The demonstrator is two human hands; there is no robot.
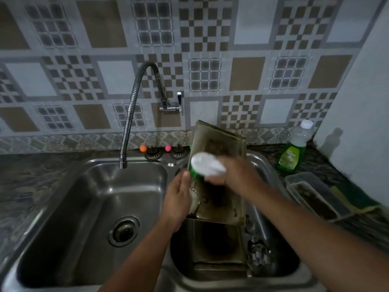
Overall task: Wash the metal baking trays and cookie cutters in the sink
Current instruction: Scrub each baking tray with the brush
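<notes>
Gripping the tilted baking tray (221, 165) edge, left fingers (185, 182); right fingers (219, 175) clasp scrubber (205, 165).

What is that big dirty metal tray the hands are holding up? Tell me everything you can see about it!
The baking tray is a rectangular metal pan with low raised edges, dull and stained with dark brown grime. It stands tilted up over the right sink basin, its top leaning toward the tiled wall. The left hand grips its left edge. The right hand presses a white-and-green scrubber against its face. Its lower edge meets another tray lying in the basin.
</notes>
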